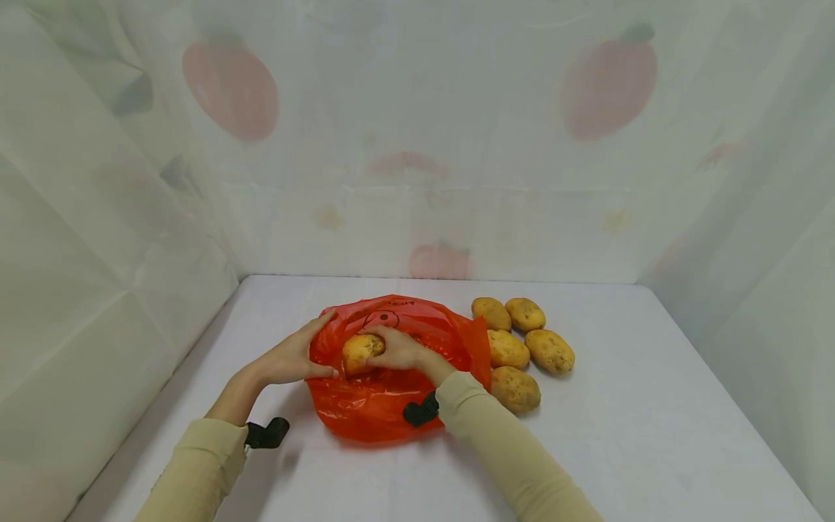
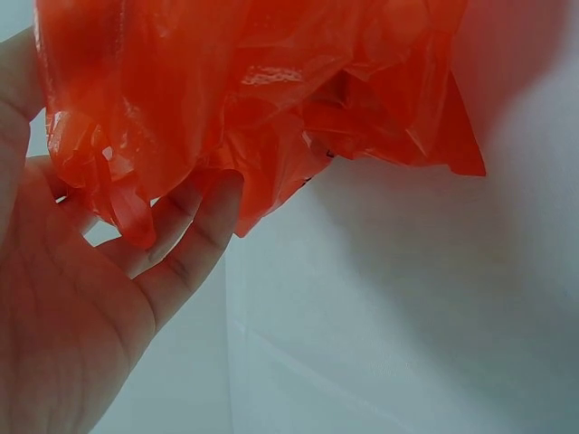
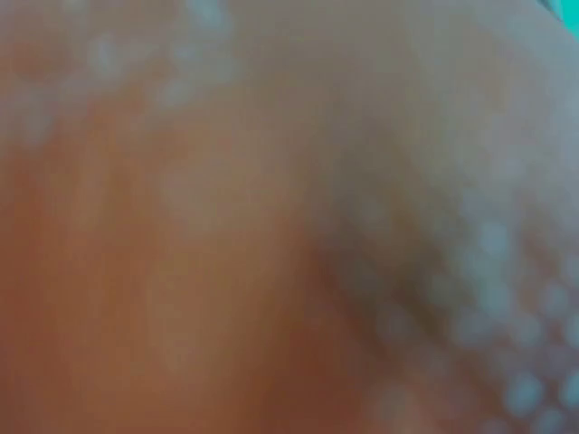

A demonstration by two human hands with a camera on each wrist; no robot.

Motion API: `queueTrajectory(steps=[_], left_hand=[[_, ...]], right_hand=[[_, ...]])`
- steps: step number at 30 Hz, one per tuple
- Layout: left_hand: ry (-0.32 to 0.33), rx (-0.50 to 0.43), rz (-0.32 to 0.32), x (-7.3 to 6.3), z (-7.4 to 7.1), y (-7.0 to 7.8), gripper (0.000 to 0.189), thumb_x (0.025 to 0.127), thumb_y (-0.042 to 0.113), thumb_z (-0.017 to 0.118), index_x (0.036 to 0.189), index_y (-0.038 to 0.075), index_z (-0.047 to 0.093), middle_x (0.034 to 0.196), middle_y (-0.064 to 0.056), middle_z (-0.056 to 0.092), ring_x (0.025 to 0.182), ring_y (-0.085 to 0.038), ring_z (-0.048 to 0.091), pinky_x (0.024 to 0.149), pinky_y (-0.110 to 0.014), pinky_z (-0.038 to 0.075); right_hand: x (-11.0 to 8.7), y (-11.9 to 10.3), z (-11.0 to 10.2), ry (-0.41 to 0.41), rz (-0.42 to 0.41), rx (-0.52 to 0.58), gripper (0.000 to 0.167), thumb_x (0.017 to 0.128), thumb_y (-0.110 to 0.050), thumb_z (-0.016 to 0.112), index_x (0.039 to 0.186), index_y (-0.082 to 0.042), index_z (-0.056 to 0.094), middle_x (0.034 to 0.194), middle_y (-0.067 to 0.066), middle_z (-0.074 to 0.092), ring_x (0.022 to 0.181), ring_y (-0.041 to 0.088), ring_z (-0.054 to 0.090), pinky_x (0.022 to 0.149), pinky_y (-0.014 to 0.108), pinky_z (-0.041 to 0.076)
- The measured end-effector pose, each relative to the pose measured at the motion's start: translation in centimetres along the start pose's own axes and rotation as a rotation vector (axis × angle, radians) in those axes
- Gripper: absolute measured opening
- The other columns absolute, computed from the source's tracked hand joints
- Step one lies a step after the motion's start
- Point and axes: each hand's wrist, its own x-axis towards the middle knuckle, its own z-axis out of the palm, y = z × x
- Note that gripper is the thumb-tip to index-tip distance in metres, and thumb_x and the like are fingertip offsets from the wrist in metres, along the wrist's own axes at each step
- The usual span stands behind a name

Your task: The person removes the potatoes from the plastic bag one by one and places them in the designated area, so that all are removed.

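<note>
A potato (image 1: pixel 357 354) is gripped between the thumb and fingers of my right hand (image 1: pixel 398 349), over the mouth of a red plastic bag (image 1: pixel 372 417). At the bag's left side, my left hand (image 1: pixel 293 355) holds its edge, with the thumb toward me and the fingers on the far side. The left wrist view shows the crumpled red plastic (image 2: pixel 181 81) between that hand's thumb and fingers (image 2: pixel 194 258). The right wrist view is too blurred to make out more than orange and skin tones. The bag's contents are hidden.
To the right of the bag lie several loose potatoes (image 1: pixel 550 351), the nearer ones close against its right edge. The table (image 1: pixel 626 420) has a white cover. Pale printed sheeting (image 1: pixel 417 217) stands behind and on both sides.
</note>
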Motion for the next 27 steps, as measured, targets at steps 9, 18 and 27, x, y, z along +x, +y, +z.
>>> queueTrajectory(steps=[9,18,27], left_hand=[[-0.007,-0.013,0.010,0.2,0.0,0.0,0.106,0.071,0.035,0.078,0.150,0.021,0.008,0.151,-0.016,0.016,0.133,-0.041,0.025,0.096,-0.056,0.039],[-0.011,-0.022,0.010,0.4,0.0,-0.2,0.105,0.071,0.034,0.078,0.149,0.022,0.009,0.151,-0.016,0.017,0.133,-0.041,0.024,0.095,-0.056,0.040],[-0.007,-0.011,0.022,0.4,0.0,-0.1,0.106,0.071,0.034,0.078,0.150,0.021,0.008,0.152,-0.015,0.015,0.135,-0.040,0.022,0.097,-0.056,0.037]], right_hand=[[-0.5,0.0,-0.8,0.039,-0.046,-0.006,0.060,0.083,-0.035,0.068,0.134,-0.017,0.042,0.124,0.000,0.053,0.106,0.015,0.053,0.092,0.029,0.046],[-1.0,-0.4,-1.5,0.058,-0.098,-0.023,0.058,0.083,-0.032,0.068,0.133,-0.017,0.044,0.126,-0.001,0.051,0.107,0.013,0.051,0.091,0.027,0.046],[-2.0,-0.4,-2.3,0.074,-0.125,-0.018,0.056,0.082,-0.032,0.069,0.131,-0.019,0.045,0.127,-0.003,0.050,0.111,0.013,0.048,0.093,0.028,0.044]])
